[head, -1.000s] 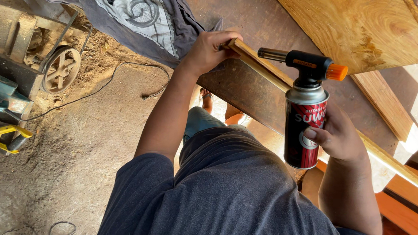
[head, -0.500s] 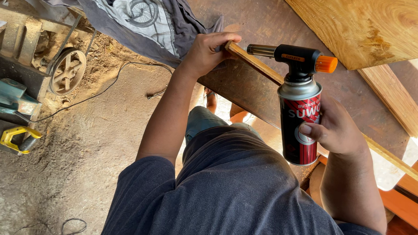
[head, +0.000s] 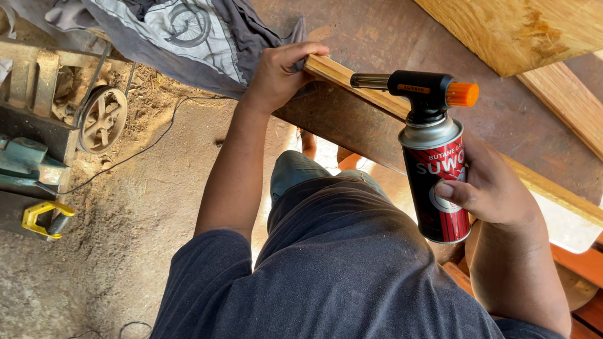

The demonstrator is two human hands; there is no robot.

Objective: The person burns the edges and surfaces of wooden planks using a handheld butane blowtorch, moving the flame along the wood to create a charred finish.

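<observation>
My left hand [head: 279,70] grips the near end of a long, narrow wooden strip [head: 558,194] that runs diagonally to the lower right across a dark brown board. My right hand [head: 494,188] holds a red gas canister [head: 436,179] upright, just in front of the strip. On top of the canister sits a black torch head [head: 420,86] with an orange knob [head: 462,94]. Its metal nozzle points left towards my left hand, along the strip. No flame is visible.
A dark cloth with a white print [head: 179,28] lies beside my left hand. At the left stand a worn machine with a spoked wheel [head: 104,119], a yellow handle [head: 42,218] and a cable on the sawdust floor. Pale wooden planks [head: 524,27] lie at the top right.
The torch and canister have shifted left along the strip, closer to my left hand. My left hand keeps its grip on the strip's end.
</observation>
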